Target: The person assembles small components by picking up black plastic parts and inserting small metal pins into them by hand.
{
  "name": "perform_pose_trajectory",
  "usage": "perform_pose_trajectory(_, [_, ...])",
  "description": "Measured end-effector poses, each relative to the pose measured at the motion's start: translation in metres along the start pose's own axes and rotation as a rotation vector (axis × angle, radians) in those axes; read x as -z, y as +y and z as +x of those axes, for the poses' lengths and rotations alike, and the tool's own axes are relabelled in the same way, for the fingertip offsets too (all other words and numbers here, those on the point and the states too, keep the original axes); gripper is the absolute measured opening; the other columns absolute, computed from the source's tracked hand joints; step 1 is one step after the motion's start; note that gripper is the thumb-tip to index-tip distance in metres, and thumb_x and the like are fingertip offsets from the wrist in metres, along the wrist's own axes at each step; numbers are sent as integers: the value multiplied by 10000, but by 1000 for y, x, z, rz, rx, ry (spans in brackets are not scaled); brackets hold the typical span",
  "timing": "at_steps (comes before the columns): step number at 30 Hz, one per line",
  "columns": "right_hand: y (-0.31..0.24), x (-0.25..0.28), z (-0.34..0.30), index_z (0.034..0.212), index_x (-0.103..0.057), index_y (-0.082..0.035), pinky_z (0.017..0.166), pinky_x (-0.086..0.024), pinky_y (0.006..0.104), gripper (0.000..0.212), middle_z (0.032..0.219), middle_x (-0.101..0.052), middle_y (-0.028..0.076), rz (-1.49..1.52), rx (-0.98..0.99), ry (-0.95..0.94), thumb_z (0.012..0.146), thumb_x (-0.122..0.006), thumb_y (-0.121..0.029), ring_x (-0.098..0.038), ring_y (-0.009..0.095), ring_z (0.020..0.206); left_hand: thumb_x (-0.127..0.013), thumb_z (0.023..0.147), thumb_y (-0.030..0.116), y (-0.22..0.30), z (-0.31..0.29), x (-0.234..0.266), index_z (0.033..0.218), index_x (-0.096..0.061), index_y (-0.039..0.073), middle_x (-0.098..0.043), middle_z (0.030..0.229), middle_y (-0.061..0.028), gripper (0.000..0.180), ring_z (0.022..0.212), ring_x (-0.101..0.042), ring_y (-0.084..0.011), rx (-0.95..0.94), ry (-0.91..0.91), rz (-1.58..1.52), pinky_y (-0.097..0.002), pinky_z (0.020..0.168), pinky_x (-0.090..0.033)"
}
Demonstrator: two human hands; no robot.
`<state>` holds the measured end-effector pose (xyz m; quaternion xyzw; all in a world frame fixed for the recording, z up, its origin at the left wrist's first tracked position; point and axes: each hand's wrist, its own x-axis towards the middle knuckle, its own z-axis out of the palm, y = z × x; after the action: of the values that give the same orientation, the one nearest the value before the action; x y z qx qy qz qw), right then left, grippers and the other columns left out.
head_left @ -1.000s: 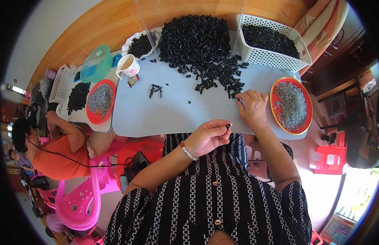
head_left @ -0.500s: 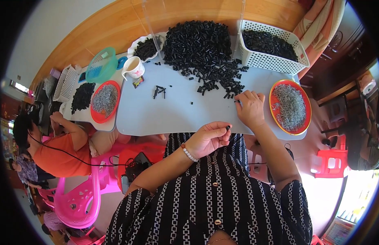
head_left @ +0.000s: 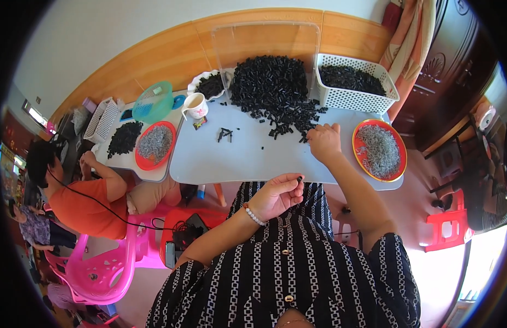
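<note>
My left hand [head_left: 277, 197] is just off the table's front edge, thumb and forefinger pinching a small black plastic piece [head_left: 300, 179]. My right hand [head_left: 325, 143] reaches to the near right edge of a big heap of short black plastic tubes [head_left: 270, 82]. Its fingers are bent together, and the fingertips lie among the loose pieces, so what they grip is hidden. Right of that hand is a red plate with a yellow rim [head_left: 402, 143], heaped with small clear-grey parts [head_left: 380, 151].
A clear bin [head_left: 220, 41] stands behind the heap, beside a white basket [head_left: 357, 101] of black pieces. A mug [head_left: 195, 105], a small packet [head_left: 200, 123] and a few assembled black pieces [head_left: 225, 133] lie left. A person in orange [head_left: 88, 194] sits at the adjoining table.
The view has tilted, so the table appears lower. My right hand has shifted left to the edge of the black heap. My left hand keeps its pinch on the small piece.
</note>
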<state>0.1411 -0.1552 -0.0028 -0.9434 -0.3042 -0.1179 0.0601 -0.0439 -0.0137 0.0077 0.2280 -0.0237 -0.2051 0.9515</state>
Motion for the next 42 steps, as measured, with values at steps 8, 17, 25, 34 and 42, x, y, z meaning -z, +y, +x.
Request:
perform_pose_trajectory(8, [-2, -10, 3, 867, -621, -147, 851, -351, 401, 58, 832, -640, 41, -139, 154, 124, 840, -601, -194, -605, 222, 874, -564, 968, 199, 0, -17, -24, 1097, -602, 35, -606, 859, 1, 211, 783, -579, -104, -72, 23, -39, -295, 776, -531])
perform_pose_trajectory(17, [-53, 83, -58, 1004, -651, -14, 752, -435, 252, 154, 824, -660, 51, 1296, -125, 147, 880, -631, -105, -572, 104, 768, -582, 959, 210, -5, -35, -29, 1107, -599, 33, -598, 834, 19, 231, 759, -552, -90, -108, 23, -72, -283, 770, -506])
perform_pose_trajectory(25, [-77, 138, -111, 1021, -674, 30, 818, -508, 260, 142, 927, -688, 72, 1630, 10, -88, 904, -619, -28, -629, 120, 869, -567, 964, 210, -9, -42, -51, 1065, -594, 47, -577, 836, 24, 194, 743, -525, -84, -132, 2, -4, -269, 745, -475])
perform_pose_trajectory(34, [-86, 167, -131, 951, -684, 47, 759, -494, 241, 115, 888, -694, 84, 1136, 103, 130, 864, -653, -22, -625, 109, 832, -564, 965, 220, -16, -55, -69, 964, -579, 54, -555, 810, 32, 167, 755, -508, -83, -204, 57, 115, -259, 740, -454])
perform_pose_trajectory(42, [-92, 173, -149, 941, -687, 24, 755, -491, 245, 105, 856, -688, 73, 1150, 99, 183, 843, -661, -3, -629, 119, 815, -543, 979, 211, -25, -62, -75, 985, -592, 43, -560, 801, 31, 176, 775, -517, -90, -200, -44, 44, -262, 733, -451])
